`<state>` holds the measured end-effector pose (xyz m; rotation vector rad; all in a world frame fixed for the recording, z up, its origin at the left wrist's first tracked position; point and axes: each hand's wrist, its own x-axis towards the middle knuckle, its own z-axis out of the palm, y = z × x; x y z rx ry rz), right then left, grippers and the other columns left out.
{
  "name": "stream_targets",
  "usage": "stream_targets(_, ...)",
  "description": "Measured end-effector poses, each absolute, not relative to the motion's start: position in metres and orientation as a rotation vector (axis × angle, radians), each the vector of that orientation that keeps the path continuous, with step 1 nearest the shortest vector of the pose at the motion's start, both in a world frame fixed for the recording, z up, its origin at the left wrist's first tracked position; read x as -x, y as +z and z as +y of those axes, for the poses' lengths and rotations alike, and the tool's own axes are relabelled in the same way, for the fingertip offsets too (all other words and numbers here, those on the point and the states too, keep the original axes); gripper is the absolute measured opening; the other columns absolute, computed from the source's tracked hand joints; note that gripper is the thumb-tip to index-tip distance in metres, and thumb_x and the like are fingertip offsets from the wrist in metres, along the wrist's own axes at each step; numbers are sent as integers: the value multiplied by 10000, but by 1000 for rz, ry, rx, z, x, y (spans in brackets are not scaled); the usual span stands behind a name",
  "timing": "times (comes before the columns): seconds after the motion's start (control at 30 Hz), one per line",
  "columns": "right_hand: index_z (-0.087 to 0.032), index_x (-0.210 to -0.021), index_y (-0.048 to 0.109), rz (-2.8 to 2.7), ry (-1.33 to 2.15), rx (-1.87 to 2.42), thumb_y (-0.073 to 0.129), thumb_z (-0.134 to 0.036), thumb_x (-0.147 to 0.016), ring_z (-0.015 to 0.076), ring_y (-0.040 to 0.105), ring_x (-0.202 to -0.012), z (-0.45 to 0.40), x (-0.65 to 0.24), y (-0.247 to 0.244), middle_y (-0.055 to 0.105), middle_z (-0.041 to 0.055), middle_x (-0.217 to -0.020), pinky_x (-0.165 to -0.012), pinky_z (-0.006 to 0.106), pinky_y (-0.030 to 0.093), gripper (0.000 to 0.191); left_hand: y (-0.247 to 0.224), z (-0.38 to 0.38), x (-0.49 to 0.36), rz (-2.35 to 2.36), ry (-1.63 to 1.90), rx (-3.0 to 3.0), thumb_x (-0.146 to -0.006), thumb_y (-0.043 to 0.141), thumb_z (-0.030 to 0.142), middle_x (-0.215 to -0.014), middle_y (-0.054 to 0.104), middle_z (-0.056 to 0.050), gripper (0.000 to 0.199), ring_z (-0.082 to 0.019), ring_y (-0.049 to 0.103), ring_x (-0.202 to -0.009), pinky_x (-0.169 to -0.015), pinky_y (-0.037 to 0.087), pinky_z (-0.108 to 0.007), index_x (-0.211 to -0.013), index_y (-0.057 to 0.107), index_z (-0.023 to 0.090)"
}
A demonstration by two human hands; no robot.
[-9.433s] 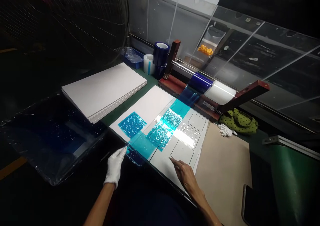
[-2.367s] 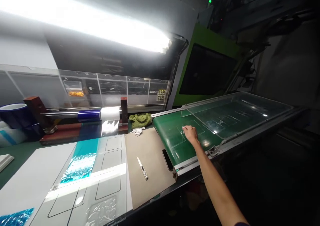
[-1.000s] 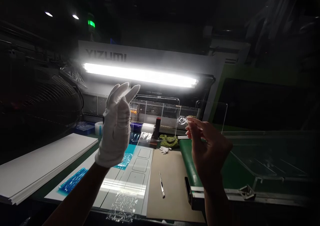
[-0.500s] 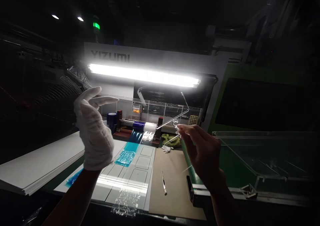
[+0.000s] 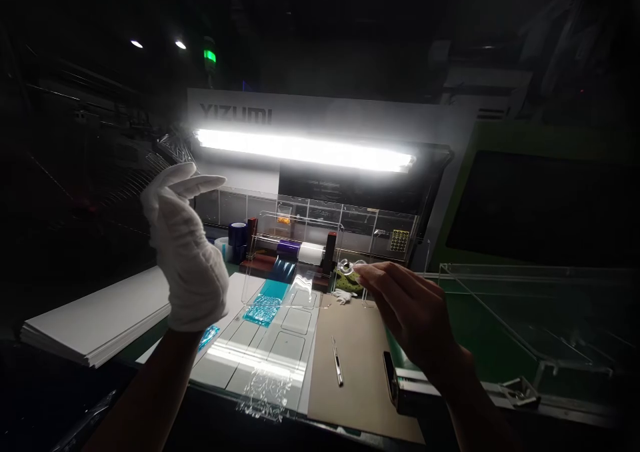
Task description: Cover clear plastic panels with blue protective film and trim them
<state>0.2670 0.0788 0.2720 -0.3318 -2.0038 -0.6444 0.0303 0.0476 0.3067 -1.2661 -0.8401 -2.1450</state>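
Note:
My right hand (image 5: 407, 305), bare, pinches a small curled end of a clear plastic moulded part (image 5: 346, 266) between thumb and fingers. The part hangs in the air to the left of the fingertips, turned face-on as a thin rectangular outline. Things behind it show through, so its full extent is hard to make out. Raised at the left, my left hand (image 5: 186, 252) wears a white glove. Its fingers are stretched and apart, and nothing is in them.
Below lie a marked white board (image 5: 245, 365) with blue film (image 5: 265, 305) and a slim metal knife (image 5: 337, 362) on brown cardboard (image 5: 357, 372). Tape rolls (image 5: 311, 253) stand behind under a bright tube lamp (image 5: 305, 151). Stacked white sheets (image 5: 100, 312) are left, clear panels (image 5: 525, 305) right.
The clear part has turned from a slanted, edge-on pose to face-on, and my right hand has tipped lower. My left hand stays raised and open. The view has shifted a little left.

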Motion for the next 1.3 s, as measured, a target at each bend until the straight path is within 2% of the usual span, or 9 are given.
stream_targets(0.27, -156, -1003, 629, -1953, -699, 368, 552, -105, -878, 150, 671, -816, 79, -279, 280, 706, 58, -853, -681, 238, 538, 155, 313, 48, -29, -824, -2080, 1236, -974, 179, 401, -1156, 627, 12, 466, -136, 520, -1161, -1114, 313, -421, -1007, 603, 211)
stream_targets(0.43, -189, -996, 639, -1844, -784, 393, 566, -136, -875, 149, 681, -775, 75, -285, 289, 712, 34, -832, -662, 236, 547, 151, 315, 48, -30, -746, -2138, 1286, -974, 199, 404, -1103, 644, 5, 449, -128, 534, -1144, -1117, 307, -403, -1040, 590, 192)
stream_targets(0.6, -209, -1021, 627, -1781, -825, 415, 579, -114, -865, 137, 677, -765, 72, -287, 289, 710, 18, -836, -660, 229, 543, 188, 316, 48, -32, -775, -2129, 1314, -967, 210, 430, -1146, 633, 21, 424, -139, 523, -1169, -1125, 302, -425, -1015, 590, 245)
stream_targets(0.8, -186, -1005, 633, -1720, -860, 445, 607, -96, -844, 133, 672, -747, 69, -289, 287, 705, 25, -832, -652, 224, 527, 186, 313, 47, -34, -853, -2132, 1312, -981, 202, 387, -1099, 644, -19, 412, -153, 563, -1110, -1119, 320, -460, -1147, 533, 205)
stream_targets(1.0, -203, -1004, 635, -1691, -859, 474, 604, -112, -849, 143, 671, -742, 68, -290, 286, 703, 27, -833, -626, 234, 517, 182, 309, 47, -32, -912, -2071, 1332, -979, 197, 362, -1106, 643, 17, 407, -166, 531, -1162, -1146, 289, -492, -1060, 587, 285)
stream_targets(1.1, -220, -1013, 630, -1699, -844, 494, 586, -128, -864, 150, 671, -749, 68, -290, 286, 703, 23, -840, -626, 246, 519, 180, 307, 46, -31, -903, -2063, 1344, -978, 204, 355, -1147, 604, 9, 383, -159, 535, -1148, -1139, 299, -482, -1126, 550, 284)
stream_targets(1.23, -205, -1000, 626, -1780, -793, 491, 559, -137, -884, 142, 666, -766, 70, -289, 281, 702, 30, -849, -646, 239, 525, 150, 301, 36, -28, -989, -1949, 1499, -919, 409, 421, -1353, 415, -26, 324, -210, 394, -1284, -1113, 316, -459, -1145, 560, 245)
stream_targets(1.3, -175, -969, 626, -1871, -757, 487, 551, -129, -888, 130, 659, -751, 72, -288, 272, 695, 34, -822, -630, 222, 517, 119, 291, 28, -27, -1065, -1747, 1644, -778, 565, 567, -1408, 350, -47, 558, -285, 316, -1323, -1083, 314, -509, -1247, 511, 269)
